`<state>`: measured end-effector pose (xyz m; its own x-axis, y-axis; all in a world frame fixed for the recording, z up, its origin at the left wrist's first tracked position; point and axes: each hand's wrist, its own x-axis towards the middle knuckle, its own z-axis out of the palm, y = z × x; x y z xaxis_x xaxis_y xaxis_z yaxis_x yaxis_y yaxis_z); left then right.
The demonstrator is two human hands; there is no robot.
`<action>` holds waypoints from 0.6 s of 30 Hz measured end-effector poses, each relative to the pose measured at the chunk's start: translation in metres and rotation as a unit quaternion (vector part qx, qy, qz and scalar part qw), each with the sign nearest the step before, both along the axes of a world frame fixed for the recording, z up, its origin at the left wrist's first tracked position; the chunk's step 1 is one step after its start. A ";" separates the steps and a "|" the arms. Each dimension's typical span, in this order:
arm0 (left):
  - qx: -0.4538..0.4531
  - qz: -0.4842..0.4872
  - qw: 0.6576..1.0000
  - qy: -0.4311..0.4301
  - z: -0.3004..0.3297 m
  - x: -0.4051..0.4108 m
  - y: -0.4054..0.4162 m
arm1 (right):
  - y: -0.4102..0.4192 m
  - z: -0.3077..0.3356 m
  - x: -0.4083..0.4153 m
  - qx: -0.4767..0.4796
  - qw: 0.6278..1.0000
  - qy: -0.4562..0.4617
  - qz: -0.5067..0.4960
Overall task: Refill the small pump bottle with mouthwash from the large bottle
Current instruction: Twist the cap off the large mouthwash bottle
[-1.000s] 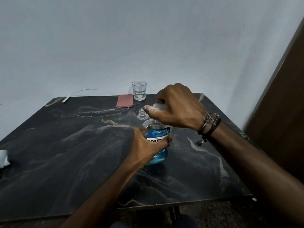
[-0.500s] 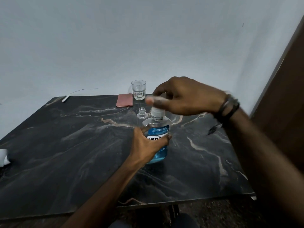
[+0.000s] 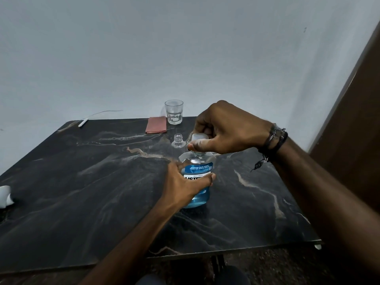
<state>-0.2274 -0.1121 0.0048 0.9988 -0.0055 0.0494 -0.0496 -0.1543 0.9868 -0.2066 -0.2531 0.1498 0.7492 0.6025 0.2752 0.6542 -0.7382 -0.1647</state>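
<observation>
The large bottle stands on the desk, its body held in the left grip. The right grip closes round the cap: uncapping, seemingly. The small pump bottle waits just left of the right grip, already open; pouring calls for a careful tilt.

Large bottle: label partly covered by left hand, brand text only partly readable; small print too small to read. Cap mostly hidden under right hand, can't tell if it's on the threads or lifted off. Small clear bottle behind, toward table's far edge: body hard to make out vs dark table. White obj at table's left edge cut off by frame, unidentifiable. Both forearms cut off at the bottom/right of the frame.
</observation>
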 end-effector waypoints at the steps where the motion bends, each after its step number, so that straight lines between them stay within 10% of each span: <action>1: 0.001 -0.004 1.000 0.004 -0.001 0.001 0.000 | 0.002 -0.001 -0.002 0.003 1.000 -0.016 -0.003; 18: -0.006 0.000 1.000 -0.002 -0.002 0.003 -0.001 | 0.024 -0.014 -0.020 0.013 0.979 -0.115 -0.169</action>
